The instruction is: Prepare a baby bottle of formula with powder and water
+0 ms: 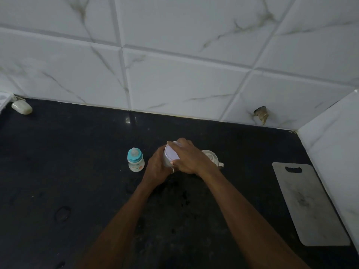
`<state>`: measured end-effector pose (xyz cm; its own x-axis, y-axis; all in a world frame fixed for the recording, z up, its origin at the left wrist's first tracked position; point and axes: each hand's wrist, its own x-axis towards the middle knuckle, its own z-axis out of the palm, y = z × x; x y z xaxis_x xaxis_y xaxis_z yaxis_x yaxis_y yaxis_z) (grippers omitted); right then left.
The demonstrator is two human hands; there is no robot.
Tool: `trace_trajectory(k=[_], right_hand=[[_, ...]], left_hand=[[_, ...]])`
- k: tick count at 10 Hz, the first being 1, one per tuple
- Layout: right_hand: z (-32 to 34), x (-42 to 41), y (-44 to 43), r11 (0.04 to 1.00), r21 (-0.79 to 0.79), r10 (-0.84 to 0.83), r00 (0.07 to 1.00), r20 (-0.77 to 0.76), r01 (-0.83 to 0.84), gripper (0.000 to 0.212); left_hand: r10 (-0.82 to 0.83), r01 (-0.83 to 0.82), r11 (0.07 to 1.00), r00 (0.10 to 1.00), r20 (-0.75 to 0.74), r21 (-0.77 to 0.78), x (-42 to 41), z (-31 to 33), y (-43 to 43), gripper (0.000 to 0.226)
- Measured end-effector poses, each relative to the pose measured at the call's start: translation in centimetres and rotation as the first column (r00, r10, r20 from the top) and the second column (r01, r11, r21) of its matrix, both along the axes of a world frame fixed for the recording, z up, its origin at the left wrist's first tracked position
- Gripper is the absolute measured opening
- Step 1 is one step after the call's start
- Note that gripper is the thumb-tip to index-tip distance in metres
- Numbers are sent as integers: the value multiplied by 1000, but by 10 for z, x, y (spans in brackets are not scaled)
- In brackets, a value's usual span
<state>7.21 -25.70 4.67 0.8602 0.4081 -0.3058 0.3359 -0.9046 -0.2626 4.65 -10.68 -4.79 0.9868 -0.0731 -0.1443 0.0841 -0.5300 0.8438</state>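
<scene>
No readable text anywhere in this shot

The baby bottle (135, 160) has some small coloured print on its side, but it's way too tiny and blurry to make out any words or numbers. The white container (171, 154) held between both hands shows a plain lid, nothing legible. Same for the cutting board (308, 204), just scuffs.

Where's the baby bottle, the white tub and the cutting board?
bottle (135, 160): head view, on its body just under the teal collar.
tub (171, 153): head view, on its flat white lid, between both hands.
board (308, 206): head view, on the middle of its grey face.
</scene>
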Motion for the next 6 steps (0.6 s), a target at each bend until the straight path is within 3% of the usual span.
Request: trace_trajectory(k=[2, 3, 4, 6], right_hand=[[0, -6, 0, 999, 22, -38, 999, 3, 38, 78], [2, -12, 1, 998, 30, -57, 998, 8, 56, 84], [2, -24, 2, 996, 40, -87, 992, 93, 84, 81], [2, -60, 7, 967, 135, -251, 889, 383, 215, 68]], left_hand=[[-5, 7, 999, 999, 39, -51, -1, 11, -2, 90], [-93, 99, 994, 990, 110, -53, -6, 14, -2, 100], [-78, 73, 996, 991, 108, 44, -16, 18, 0, 103], [108, -158, 983, 914, 392, 98, -45, 58, 7, 48]])
